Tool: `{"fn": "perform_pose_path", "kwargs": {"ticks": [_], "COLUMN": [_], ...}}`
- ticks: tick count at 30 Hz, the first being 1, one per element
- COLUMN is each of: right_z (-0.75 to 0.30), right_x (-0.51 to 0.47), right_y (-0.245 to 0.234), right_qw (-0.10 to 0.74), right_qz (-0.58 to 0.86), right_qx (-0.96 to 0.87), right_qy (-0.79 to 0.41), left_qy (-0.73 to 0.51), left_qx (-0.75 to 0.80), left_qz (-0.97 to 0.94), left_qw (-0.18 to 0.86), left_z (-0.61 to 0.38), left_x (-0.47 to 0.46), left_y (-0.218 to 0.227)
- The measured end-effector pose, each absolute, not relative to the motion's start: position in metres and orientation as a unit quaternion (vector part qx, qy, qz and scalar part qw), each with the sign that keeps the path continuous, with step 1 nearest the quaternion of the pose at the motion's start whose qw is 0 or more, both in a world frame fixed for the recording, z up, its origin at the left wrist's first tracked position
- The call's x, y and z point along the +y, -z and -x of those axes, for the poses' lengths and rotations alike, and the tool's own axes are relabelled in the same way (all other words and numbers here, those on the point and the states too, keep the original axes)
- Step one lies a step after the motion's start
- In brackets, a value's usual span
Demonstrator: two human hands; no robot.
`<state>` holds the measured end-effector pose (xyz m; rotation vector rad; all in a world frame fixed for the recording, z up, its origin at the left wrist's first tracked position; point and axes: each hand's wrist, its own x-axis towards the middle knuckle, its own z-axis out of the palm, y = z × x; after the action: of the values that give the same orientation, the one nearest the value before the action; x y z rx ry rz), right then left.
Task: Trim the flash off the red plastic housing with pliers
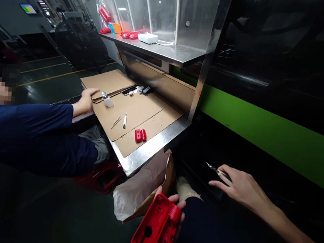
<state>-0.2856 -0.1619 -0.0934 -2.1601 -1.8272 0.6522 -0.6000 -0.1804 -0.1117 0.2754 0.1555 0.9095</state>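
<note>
Beside the desk [154, 145], left grip [182, 204] cradled a red case [155, 223], best held steady; right grip [241, 184] held pliers [224, 178], apart.

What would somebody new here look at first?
Probably the big red plastic shell at the bottom, held in the person's left hand. Next, maybe the bright green band on the right, above the right hand holding a small silver-tipped tool. Then perhaps the two little red pieces on the cardboard, near the table's shiny metal edge.
</note>
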Motion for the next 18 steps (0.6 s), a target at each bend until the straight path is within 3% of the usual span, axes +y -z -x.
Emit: {"fn": "perform_pose_path", "kwargs": {"ticks": [4, 10, 14, 18], "right_z": [0.311, 0.344, 0.369, 0.387], "right_x": [-0.156, -0.148, -0.142, -0.134], "right_y": [0.058, 0.017, -0.002, -0.012], "right_qw": [0.165, 0.297, 0.281, 0.226], "right_qz": [0.648, 0.378, 0.306, 0.280], "right_qx": [-0.663, -0.849, -0.901, -0.932], "right_qy": [-0.336, -0.218, -0.129, -0.040], "left_qy": [-0.467, -0.495, -0.524, -0.537], "left_qx": [0.023, 0.025, 0.158, 0.143], "left_qz": [-0.141, -0.125, -0.144, 0.009], "left_qw": [0.873, 0.859, 0.824, 0.831], "left_z": [0.592, 0.584, 0.585, 0.571], "left_x": [-0.180, -0.184, -0.195, -0.197], "left_y": [0.099, 0.108, 0.110, 0.087]}}
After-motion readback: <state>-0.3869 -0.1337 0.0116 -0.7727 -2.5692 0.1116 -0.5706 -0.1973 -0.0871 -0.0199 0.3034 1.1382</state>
